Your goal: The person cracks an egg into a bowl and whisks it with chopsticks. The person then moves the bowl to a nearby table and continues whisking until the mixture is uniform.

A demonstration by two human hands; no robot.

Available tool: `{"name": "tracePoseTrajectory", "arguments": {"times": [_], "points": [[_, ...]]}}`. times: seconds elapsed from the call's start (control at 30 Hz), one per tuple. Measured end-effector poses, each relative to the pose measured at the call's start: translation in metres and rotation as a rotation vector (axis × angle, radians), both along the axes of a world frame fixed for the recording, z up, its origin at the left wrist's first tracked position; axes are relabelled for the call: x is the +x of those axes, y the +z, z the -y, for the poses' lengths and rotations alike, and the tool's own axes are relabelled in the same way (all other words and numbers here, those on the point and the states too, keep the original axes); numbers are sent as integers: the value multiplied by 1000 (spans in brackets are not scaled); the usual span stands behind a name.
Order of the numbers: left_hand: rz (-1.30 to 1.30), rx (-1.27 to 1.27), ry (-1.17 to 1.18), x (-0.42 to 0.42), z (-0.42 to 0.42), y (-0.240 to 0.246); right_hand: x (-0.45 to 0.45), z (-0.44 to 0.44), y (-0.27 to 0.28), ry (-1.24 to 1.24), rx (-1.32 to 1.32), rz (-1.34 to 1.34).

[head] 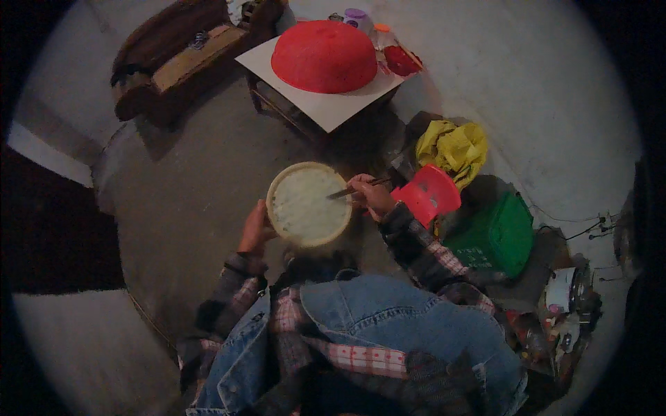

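Note:
A round, pale-rimmed bowl (pixel 271 218) filled with a whitish substance is held out above the floor. My left hand (pixel 256 227) grips its left side, the fingertips hidden under the rim. My right hand (pixel 372 195), at the bowl's right edge, is closed around a pair of dark chopsticks (pixel 340 193), whose tips lie over the whitish contents. Whether the tips touch the contents, I cannot tell.
Ahead, a low table with a white top (pixel 329 114) carries a red plastic basin (pixel 325 57), upside down, and several jars. To the right are a red plastic stool (pixel 431 193), a yellow bag (pixel 452 148) and a green bin (pixel 512 236). A wooden sofa (pixel 171 52) stands back left.

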State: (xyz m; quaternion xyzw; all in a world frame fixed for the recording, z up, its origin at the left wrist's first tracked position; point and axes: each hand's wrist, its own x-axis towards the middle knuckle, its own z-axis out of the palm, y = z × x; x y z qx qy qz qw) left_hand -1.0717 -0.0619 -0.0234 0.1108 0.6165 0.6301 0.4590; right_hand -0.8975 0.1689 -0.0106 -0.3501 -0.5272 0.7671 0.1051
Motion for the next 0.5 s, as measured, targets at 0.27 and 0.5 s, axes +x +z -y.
{"name": "tracePoseTrajectory", "arguments": {"times": [0.27,0.5], "points": [[63,-71,-76,-46,-35,-16,-30,-14,-16,-88,-35,26],[34,-160,-131,-74,-93,-72,-48,-61,-42,-119,-3,-1]]}}
